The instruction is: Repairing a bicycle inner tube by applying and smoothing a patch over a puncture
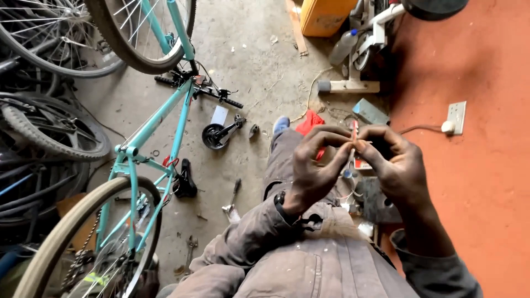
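Both hands, left hand (314,165) and right hand (392,163), are pinching a thin red stick (354,132) in fingertip grips; it is standing upright above the lap; concrete floor (259,66), teal bike (160,127), orange wall (475,165) are surrounding.

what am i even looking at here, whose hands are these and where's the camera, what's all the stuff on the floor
There is one picture, taken by a camera worn on a person's head and looking down, so the two hands are that person's own. The left hand and the right hand meet in front of the chest and pinch a small thin reddish part between their fingertips; it is too small to tell what it is. Below them are the person's knees in dusty work clothes. On the concrete floor an upside-down turquoise bicycle stands to the left, with a black saddle, a pedal crank and a wrench lying near it. An orange wall with a white socket is on the right.
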